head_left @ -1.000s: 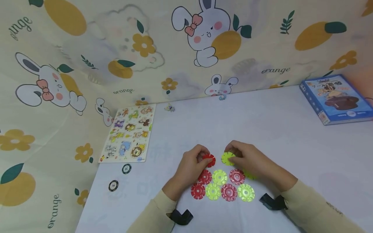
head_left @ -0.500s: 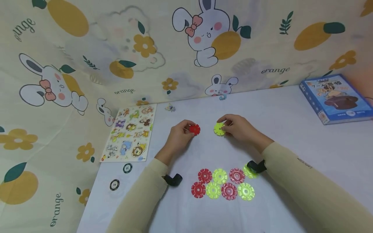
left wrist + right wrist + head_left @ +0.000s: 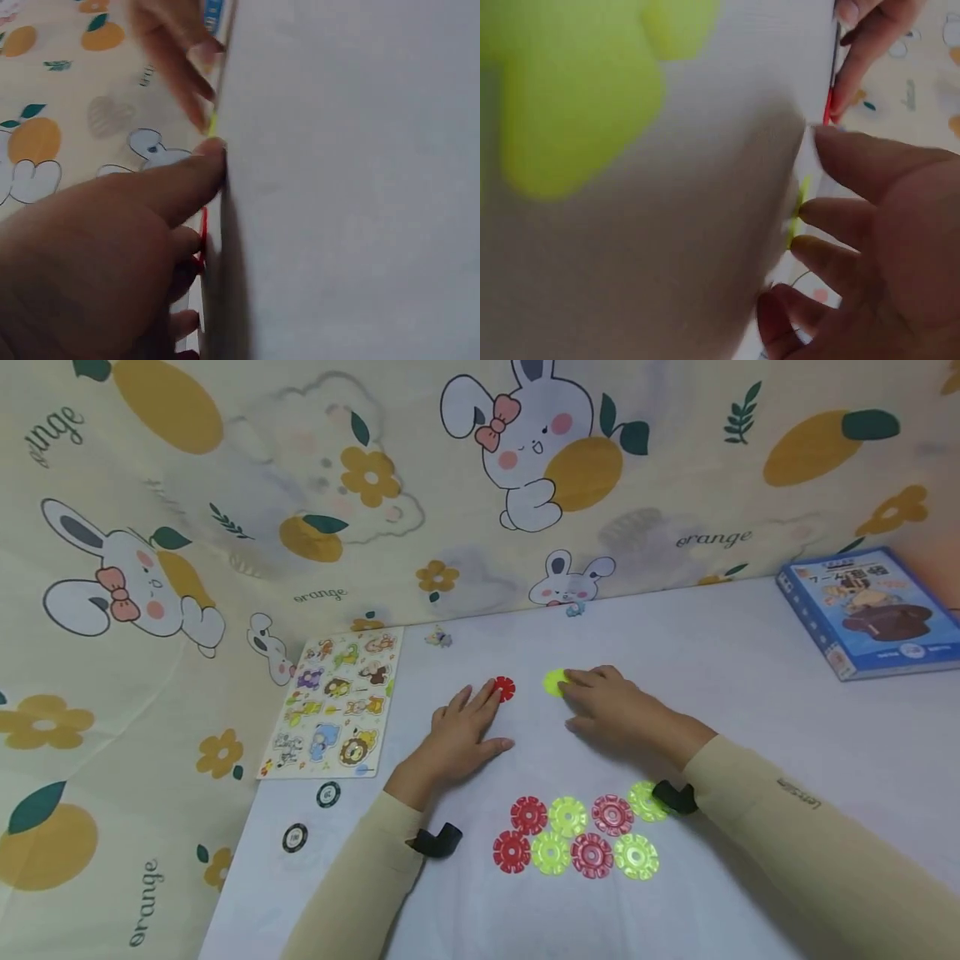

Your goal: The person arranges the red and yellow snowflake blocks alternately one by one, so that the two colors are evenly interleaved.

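Observation:
Flat on the white table lies a red notched plastic disc (image 3: 506,689), with the fingertips of my left hand (image 3: 459,739) touching its left side. That hand is spread and its thumb stands apart. A little to the right, a yellow-green notched disc (image 3: 552,682) lies partly hidden under the fingertips of my right hand (image 3: 618,706). In the left wrist view the red disc (image 3: 203,225) shows only as a thin edge beside the fingers. The right wrist view shows the yellow-green disc (image 3: 801,199) edge-on at extended fingertips.
Nearer me, several red discs (image 3: 592,856) and yellow-green discs (image 3: 550,852) lie in two rows. At left are an animal sticker board (image 3: 330,706) and two black-and-white chips (image 3: 327,794). A blue box (image 3: 873,610) lies at back right; small figures (image 3: 438,637) sit at the back.
Both hands carried a disc away from the rows toward the back of the table. Since half a second ago, they have loosened their pinch and the fingers have straightened over the discs.

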`<act>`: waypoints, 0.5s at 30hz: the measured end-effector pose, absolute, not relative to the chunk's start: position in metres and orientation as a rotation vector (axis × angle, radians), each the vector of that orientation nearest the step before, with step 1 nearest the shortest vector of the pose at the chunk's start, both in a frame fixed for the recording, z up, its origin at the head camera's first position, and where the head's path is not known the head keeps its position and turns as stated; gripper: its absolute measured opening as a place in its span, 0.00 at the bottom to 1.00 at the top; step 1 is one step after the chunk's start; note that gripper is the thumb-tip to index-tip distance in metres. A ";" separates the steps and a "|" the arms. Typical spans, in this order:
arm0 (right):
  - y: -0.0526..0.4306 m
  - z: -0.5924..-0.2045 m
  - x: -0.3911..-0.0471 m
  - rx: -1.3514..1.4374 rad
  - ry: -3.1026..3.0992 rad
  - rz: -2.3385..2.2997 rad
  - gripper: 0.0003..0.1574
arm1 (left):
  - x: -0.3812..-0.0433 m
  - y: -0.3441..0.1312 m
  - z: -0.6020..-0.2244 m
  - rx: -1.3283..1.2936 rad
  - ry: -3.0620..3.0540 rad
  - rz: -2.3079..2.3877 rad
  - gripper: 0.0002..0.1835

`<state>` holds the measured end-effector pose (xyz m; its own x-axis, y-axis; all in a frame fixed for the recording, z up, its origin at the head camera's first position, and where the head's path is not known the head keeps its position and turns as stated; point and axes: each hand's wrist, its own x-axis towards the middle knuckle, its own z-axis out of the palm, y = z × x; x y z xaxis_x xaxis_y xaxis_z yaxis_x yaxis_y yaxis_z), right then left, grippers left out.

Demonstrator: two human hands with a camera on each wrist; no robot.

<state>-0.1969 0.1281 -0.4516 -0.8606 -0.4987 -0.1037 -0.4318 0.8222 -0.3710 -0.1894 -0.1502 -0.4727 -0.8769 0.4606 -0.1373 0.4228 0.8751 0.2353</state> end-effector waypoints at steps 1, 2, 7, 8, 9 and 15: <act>0.128 -0.452 -0.194 -0.742 2.806 -0.437 0.41 | -0.188 -0.150 -0.474 0.701 2.853 0.288 0.47; 0.127 -0.452 -0.192 -0.749 2.805 -0.397 0.43 | -0.187 -0.150 -0.474 0.719 2.854 0.296 0.47; 0.121 -0.452 -0.191 -0.772 2.810 -0.328 0.49 | -0.189 -0.147 -0.480 0.813 2.868 0.368 0.44; 0.120 -0.452 -0.192 -0.777 2.806 -0.331 0.50 | -0.190 -0.146 -0.481 0.834 2.863 0.386 0.44; 0.119 -0.452 -0.192 -0.778 2.802 -0.333 0.50 | -0.191 -0.146 -0.482 0.855 2.859 0.392 0.44; 0.113 -0.451 -0.194 -0.767 2.787 -0.334 0.53 | -0.199 -0.148 -0.485 0.898 2.822 0.404 0.42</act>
<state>-0.1943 0.1128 -0.4514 -0.8362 -0.5244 -0.1607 -0.4715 0.8370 -0.2778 -0.1990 -0.1483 -0.4852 -0.8088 0.5847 -0.0629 0.5436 0.7841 0.2994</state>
